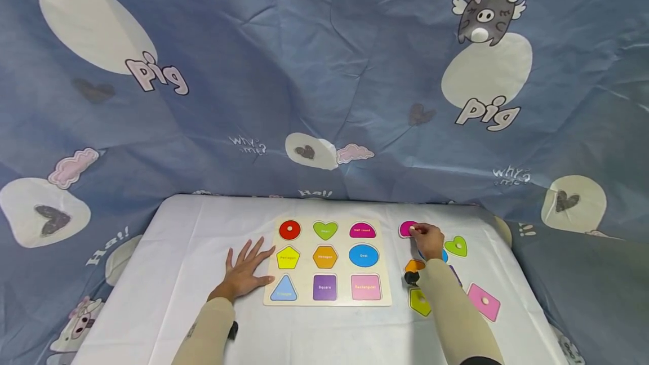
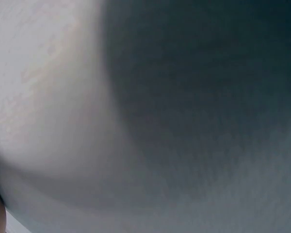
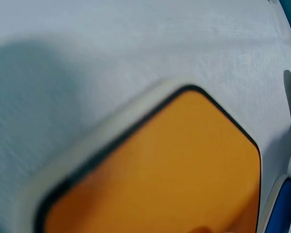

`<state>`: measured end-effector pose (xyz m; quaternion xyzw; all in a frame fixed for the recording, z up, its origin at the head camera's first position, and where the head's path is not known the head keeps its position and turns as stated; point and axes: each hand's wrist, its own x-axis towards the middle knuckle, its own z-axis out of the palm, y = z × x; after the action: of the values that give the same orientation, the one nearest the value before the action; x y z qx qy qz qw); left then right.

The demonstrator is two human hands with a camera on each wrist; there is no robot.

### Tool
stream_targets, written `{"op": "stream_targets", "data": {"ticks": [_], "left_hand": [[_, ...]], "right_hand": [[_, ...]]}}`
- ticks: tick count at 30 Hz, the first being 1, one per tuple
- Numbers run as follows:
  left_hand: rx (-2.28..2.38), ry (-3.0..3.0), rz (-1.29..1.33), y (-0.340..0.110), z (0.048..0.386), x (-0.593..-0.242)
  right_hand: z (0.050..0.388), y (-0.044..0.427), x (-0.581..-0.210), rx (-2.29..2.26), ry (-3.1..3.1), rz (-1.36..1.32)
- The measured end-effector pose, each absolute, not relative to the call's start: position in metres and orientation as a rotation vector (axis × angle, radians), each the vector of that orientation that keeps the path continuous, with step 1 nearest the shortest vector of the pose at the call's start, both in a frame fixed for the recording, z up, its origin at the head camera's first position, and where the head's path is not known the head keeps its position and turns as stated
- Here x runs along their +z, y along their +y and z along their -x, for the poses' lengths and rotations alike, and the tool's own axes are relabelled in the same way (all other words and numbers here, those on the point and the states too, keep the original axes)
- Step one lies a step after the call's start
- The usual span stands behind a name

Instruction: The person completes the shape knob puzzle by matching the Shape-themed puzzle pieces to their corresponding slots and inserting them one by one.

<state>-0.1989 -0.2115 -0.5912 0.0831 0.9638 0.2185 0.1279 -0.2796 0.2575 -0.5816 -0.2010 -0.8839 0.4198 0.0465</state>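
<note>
A pale wooden shape board lies on the white-covered table, with coloured, labelled shapes in three rows. My left hand is spread flat beside it, its fingertips and thumb at the board's left edge. To the right of the board, my right hand pinches a magenta half-round puzzle piece at its right side. Whether that piece is lifted cannot be told. Under and beside the right forearm lie an orange hexagon piece and a blue oval piece, partly hidden. The left wrist view is mostly blurred fabric.
Right of the hand lies a green heart piece with a knob. A pink rectangular piece, a yellow-green pentagon piece and a partly covered purple piece lie nearer. Blue printed cloth hangs behind the table.
</note>
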Motion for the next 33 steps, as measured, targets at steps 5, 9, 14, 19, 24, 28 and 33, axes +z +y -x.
{"op": "stream_targets", "data": {"ticks": [5, 9, 14, 19, 24, 28, 33], "left_hand": [[0.643, 2.809, -0.241, -0.211, 0.197, -0.592], [0.666, 2.795, -0.226, -0.211, 0.197, -0.592], [0.661, 2.799, -0.227, -0.212, 0.197, -0.592], [0.656, 2.811, -0.24, -0.211, 0.198, -0.592], [0.661, 2.817, -0.237, -0.209, 0.198, -0.591], [0.672, 2.816, -0.238, -0.209, 0.198, -0.592], [0.676, 2.815, -0.255, -0.211, 0.198, -0.595]], "right_hand": [[0.277, 0.256, -0.583, 1.334, -2.695, 0.555], [0.277, 0.255, -0.585, 1.347, -2.679, 0.529], [0.277, 0.251, -0.589, 1.328, -2.685, 0.519], [0.275, 0.245, -0.59, 1.326, -2.676, 0.485], [0.274, 0.237, -0.592, 1.31, -2.679, 0.459], [0.272, 0.229, -0.592, 1.328, -2.669, 0.46], [0.268, 0.219, -0.591, 1.346, -2.624, 0.407]]}}
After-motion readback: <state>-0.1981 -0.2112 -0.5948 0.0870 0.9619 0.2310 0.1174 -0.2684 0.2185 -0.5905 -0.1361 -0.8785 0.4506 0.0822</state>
